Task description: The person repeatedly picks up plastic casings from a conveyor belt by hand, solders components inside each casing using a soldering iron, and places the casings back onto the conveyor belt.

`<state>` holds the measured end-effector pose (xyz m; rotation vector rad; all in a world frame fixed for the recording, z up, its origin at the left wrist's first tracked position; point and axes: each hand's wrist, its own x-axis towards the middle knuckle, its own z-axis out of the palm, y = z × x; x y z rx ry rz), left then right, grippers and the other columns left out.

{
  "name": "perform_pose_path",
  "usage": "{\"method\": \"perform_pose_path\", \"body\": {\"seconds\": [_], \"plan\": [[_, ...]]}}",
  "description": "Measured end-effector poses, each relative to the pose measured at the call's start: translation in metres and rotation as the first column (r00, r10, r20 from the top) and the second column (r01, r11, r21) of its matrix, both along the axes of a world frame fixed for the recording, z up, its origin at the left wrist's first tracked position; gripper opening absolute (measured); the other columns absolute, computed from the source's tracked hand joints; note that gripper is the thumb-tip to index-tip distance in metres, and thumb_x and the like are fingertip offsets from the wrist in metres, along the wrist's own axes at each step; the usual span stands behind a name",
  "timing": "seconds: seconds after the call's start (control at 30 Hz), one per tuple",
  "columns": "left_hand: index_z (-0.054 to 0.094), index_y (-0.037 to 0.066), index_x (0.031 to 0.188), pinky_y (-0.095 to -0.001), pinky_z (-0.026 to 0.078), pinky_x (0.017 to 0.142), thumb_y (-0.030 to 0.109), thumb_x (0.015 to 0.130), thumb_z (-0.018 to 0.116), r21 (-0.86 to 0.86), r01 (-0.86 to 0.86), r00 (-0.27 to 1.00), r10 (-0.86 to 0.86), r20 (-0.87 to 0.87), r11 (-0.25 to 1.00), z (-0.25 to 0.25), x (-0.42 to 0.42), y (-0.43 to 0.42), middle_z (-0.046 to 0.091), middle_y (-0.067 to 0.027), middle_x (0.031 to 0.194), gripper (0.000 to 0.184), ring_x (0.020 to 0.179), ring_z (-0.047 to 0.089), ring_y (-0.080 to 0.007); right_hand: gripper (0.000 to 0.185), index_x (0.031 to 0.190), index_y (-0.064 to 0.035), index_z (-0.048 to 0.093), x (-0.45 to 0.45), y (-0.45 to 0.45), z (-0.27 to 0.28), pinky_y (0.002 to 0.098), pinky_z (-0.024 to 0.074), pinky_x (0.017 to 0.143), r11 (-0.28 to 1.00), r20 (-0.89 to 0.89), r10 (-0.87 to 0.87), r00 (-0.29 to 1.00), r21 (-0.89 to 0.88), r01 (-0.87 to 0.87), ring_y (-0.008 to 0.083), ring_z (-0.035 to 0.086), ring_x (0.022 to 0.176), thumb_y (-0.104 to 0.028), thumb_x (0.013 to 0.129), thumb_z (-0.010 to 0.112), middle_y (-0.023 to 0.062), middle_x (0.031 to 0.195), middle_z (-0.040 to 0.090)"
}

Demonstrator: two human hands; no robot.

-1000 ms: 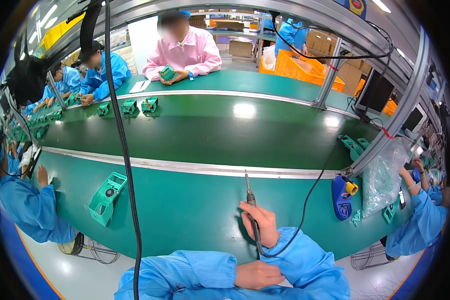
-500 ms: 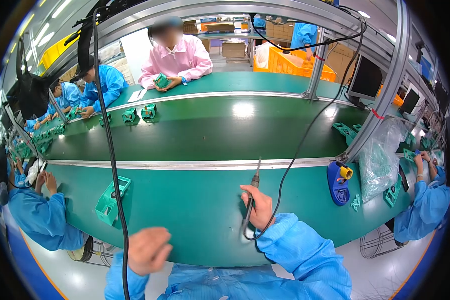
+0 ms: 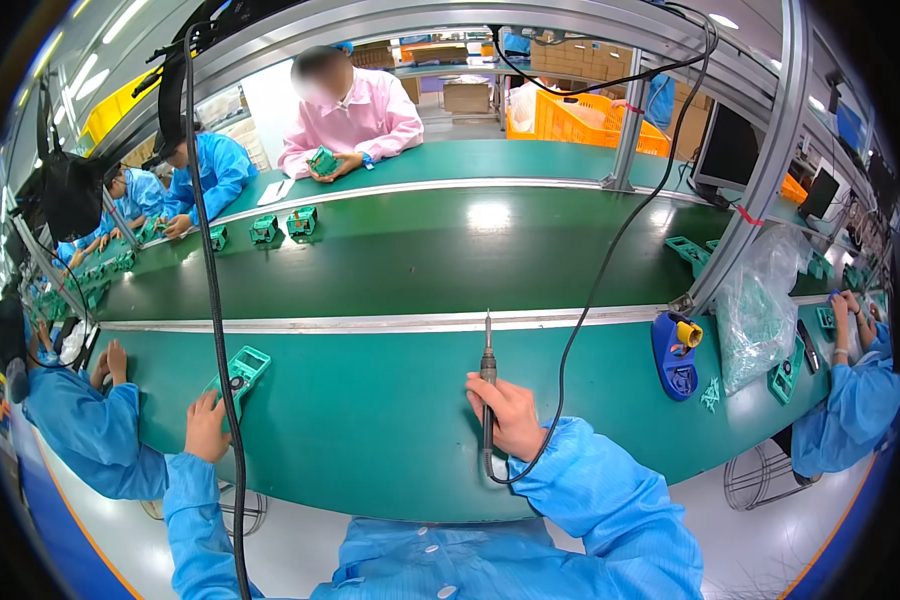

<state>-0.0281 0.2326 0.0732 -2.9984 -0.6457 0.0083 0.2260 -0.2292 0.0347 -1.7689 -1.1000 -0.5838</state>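
Note:
My right hand (image 3: 515, 420) is closed around a soldering iron (image 3: 488, 368), whose tip points up and away over the bench's far edge strip. Its black cable loops down below the hand. On the left, my left hand (image 3: 207, 430) grips the near end of a green plastic housing (image 3: 254, 366) lying on the bench. My fingers cover that end, and a dark round part shows inside the housing. A black hanging cable crosses in front of it.
A blue soldering iron stand (image 3: 675, 360) stands right, beside small green pieces (image 3: 710, 395) and a clear plastic bag (image 3: 755, 330). Green assemblies (image 3: 301, 222) sit on the conveyor (image 3: 400, 265) ahead. Co-workers sit on both sides and opposite. A metal post (image 3: 760, 170) rises at right.
My left hand has moved left and forward onto the green housing, which it now grips. The soldering iron has swung left and stands more upright in my right hand.

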Motion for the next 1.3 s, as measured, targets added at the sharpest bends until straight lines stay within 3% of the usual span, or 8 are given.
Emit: {"method": "perform_pose_path", "body": {"seconds": [0.17, 0.37, 0.47, 0.67, 0.77, 0.9, 1.1, 1.3], "plan": [[0.044, 0.014, 0.147, -0.0542, 0.035, 0.110, 0.007, 0.056, 0.092, -0.026, -0.013, 0.999, 0.014, 0.036, 1.000, -0.006, -0.004, -0.001, 0.056, -0.0185, 0.135, 0.103, 0.131, 0.047, -0.0403, 0.027, 0.107, -0.0025, 0.065, 0.000, 0.000, 0.001, 0.0397, 0.0549, 0.062, 1.000, -0.006, 0.020, 1.000, 0.002, -0.020, 0.0333, 0.068, 0.069, 0.002, 0.082, 0.072, 0.0188, 0.095, 0.071], [0.046, 0.011, 0.145, -0.0573, 0.030, 0.116, 0.004, 0.058, 0.090, 0.192, 0.000, 0.991, 0.026, -0.132, 0.981, 0.050, -0.016, -0.045, 0.048, -0.0192, 0.145, 0.098, 0.143, 0.035, -0.0407, 0.027, 0.107, -0.0026, 0.065, -0.001, -0.002, -0.001, 0.0397, 0.0539, 0.059, 0.999, -0.013, 0.027, 1.000, -0.024, -0.028, 0.0324, 0.067, 0.067, 0.002, 0.082, 0.073, 0.0172, 0.092, 0.071], [0.049, 0.011, 0.141, -0.0609, 0.023, 0.118, -0.002, 0.063, 0.081, 0.258, 0.079, 0.996, -0.066, -0.057, 0.963, 0.023, -0.035, -0.004, 0.046, -0.0174, 0.146, 0.086, 0.145, 0.031, -0.0385, 0.026, 0.107, -0.0028, 0.066, -0.001, -0.001, -0.002, 0.0399, 0.0533, 0.058, 0.998, -0.020, 0.042, 0.999, -0.034, -0.043, 0.0319, 0.066, 0.066, 0.002, 0.082, 0.073, 0.0166, 0.091, 0.071], [0.056, 0.002, 0.127, -0.0546, 0.036, 0.112, -0.009, 0.062, 0.074, 0.292, 0.172, 0.959, -0.227, 0.167, 0.941, -0.006, -0.040, 0.022, 0.054, -0.0182, 0.134, 0.068, 0.135, 0.043, -0.0409, 0.026, 0.108, -0.0035, 0.067, 0.002, -0.001, -0.007, 0.0404, 0.0524, 0.057, 0.998, -0.027, 0.041, 0.999, -0.045, -0.042, 0.0315, 0.065, 0.065, 0.001, 0.083, 0.073, 0.0159, 0.087, 0.070], [0.057, 0.000, 0.124, -0.0550, 0.039, 0.106, -0.007, 0.063, 0.074, 0.199, 0.218, 0.936, -0.262, 0.235, 0.955, -0.005, -0.034, 0.008, 0.058, -0.0181, 0.127, 0.063, 0.128, 0.048, -0.0413, 0.025, 0.107, -0.0037, 0.067, 0.001, -0.002, -0.006, 0.0405, 0.0506, 0.056, 0.997, -0.032, 0.038, 0.999, -0.069, -0.040, 0.0315, 0.064, 0.063, 0.000, 0.084, 0.073, 0.0151, 0.081, 0.067], [0.057, 0.001, 0.124, -0.0544, 0.040, 0.106, -0.003, 0.064, 0.077, 0.160, 0.299, 0.895, -0.334, 0.296, 0.941, 0.005, -0.015, -0.030, 0.059, -0.0180, 0.121, 0.063, 0.120, 0.053, -0.0391, 0.024, 0.108, -0.0037, 0.067, 0.001, 0.000, -0.006, 0.0402, 0.0477, 0.053, 0.998, -0.024, 0.056, 0.998, -0.041, -0.057, 0.0316, 0.062, 0.061, -0.002, 0.085, 0.072, 0.0145, 0.073, 0.062], [0.057, 0.000, 0.126, -0.0558, 0.040, 0.107, 0.002, 0.070, 0.077, 0.139, 0.420, 0.829, -0.441, 0.344, 0.897, 0.013, 0.031, -0.110, 0.060, -0.0181, 0.114, 0.060, 0.108, 0.058, -0.0372, 0.042, 0.115, -0.0054, 0.063, 0.003, -0.005, -0.005, 0.0422, 0.0464, 0.055, 0.994, -0.019, 0.075, 0.997, -0.083, -0.076, 0.0309, 0.060, 0.062, 0.003, 0.074, 0.069, 0.0117, 0.072, 0.057], [0.056, -0.002, 0.131, -0.0524, 0.045, 0.101, 0.005, 0.072, 0.077, 0.104, 0.640, 0.664, -0.617, 0.423, 0.761, 0.027, 0.086, -0.206, 0.061, -0.0173, 0.111, 0.062, 0.104, 0.060, -0.0340, 0.049, 0.127, -0.0049, 0.062, 0.010, -0.019, 0.019, 0.0407, 0.0438, 0.050, 0.998, 0.146, 0.054, 0.988, -0.041, -0.048, 0.0272, 0.055, 0.055, -0.001, 0.080, 0.073, 0.0091, 0.065, 0.051]]}}
